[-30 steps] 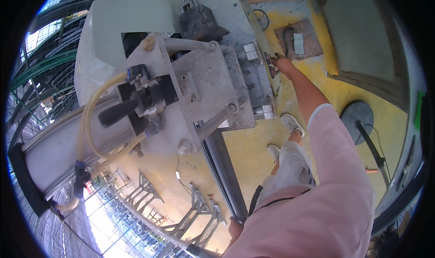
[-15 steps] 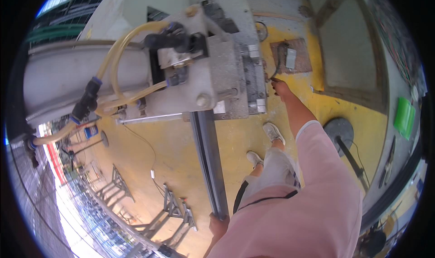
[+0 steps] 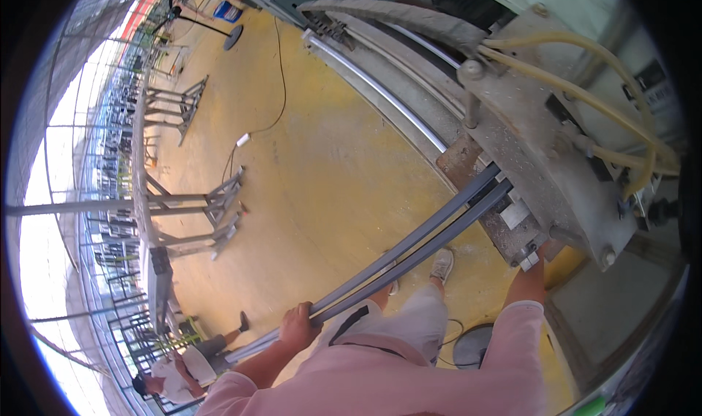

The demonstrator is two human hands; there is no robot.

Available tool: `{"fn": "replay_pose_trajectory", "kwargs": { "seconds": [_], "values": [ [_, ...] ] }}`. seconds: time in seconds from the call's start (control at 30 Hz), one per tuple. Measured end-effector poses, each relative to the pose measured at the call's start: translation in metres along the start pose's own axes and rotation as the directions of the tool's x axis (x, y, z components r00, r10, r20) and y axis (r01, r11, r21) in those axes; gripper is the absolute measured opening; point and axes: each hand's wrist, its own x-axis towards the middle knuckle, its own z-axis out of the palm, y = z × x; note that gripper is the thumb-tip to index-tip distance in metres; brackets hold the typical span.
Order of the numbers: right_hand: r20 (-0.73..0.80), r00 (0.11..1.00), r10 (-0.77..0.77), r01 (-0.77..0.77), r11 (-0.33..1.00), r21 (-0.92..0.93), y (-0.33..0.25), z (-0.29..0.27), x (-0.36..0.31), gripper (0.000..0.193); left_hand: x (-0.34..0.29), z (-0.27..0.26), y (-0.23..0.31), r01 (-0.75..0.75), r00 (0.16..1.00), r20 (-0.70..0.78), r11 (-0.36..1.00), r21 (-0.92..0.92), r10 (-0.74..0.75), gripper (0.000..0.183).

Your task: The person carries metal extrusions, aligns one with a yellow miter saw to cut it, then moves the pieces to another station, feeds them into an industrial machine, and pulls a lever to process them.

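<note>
Two long grey metal profiles [image 3: 409, 259] lie side by side, running from the lower left up into the clamp area of a machine [image 3: 512, 153]. My left hand [image 3: 298, 328] is closed around them near my body, thumb side up. Their far ends sit under the machine's metal plate beside a small silver block [image 3: 515, 214]. My right forearm [image 3: 525, 284] reaches to the machine's near corner, where the plate hides the hand and its fingers. Yellowish air hoses [image 3: 585, 131] loop over the top of the machine.
A person [image 3: 179, 372] in a light shirt and dark cap is at the lower left. Metal stands [image 3: 212, 204] line the left side of the yellow floor [image 3: 322, 145]. A cable with a white connector [image 3: 243, 140] lies there. A round black base [image 3: 474, 346] stands near my right leg.
My view has swung left along the machine. The profiles now slant across the picture, with my left hand still round them. My right hand has gone from plain sight to behind the machine's corner.
</note>
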Motion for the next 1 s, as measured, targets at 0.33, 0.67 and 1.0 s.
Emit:
{"fn": "replay_pose_trajectory", "kwargs": {
  "seconds": [0.33,0.67,1.0],
  "values": [
    [0.119,0.992,0.032,-0.066,0.954,0.293,-0.074,-0.035,-0.072,0.034,-0.003,0.004,0.009,-0.034,0.998,-0.059,0.999,-0.032,0.032,0.066],
    [0.374,0.641,-0.670,0.761,0.616,-0.203,-0.335,-0.094,-0.367,0.029,0.018,-0.009,0.045,-0.166,0.949,-0.288,0.980,-0.112,0.128,0.070],
    [0.361,0.539,-0.761,0.816,0.365,-0.448,-0.355,-0.070,-0.385,0.044,0.014,-0.014,0.029,-0.118,0.980,-0.181,0.972,-0.203,0.081,0.049]
  ]
}}
